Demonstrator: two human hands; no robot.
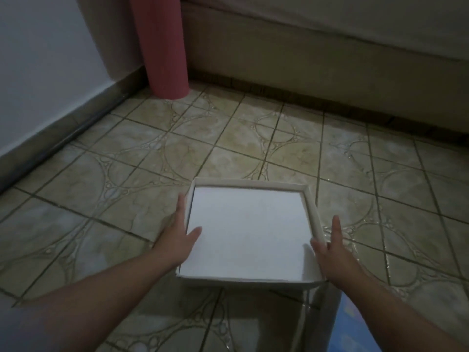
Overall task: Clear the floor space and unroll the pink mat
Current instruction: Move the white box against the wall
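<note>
The left hand [177, 237] and right hand [332, 252] pinch the box [248, 182] by its side walls, fingers straight outside and thumbs over the rim. This probably keeps it level for carrying off the floor [228, 138]. The mat [162, 47] stands rolled, well ahead of the left hand, cornered beside the bed [304, 72], with its top cut off. Whether the box is lifted is unclear. A blue thing [355, 326] under the right wrist is too blurred to name.

A home bedroom: bed base [304, 72] on patterned floor tiles [228, 138], beside a plain wall [50, 59].
</note>
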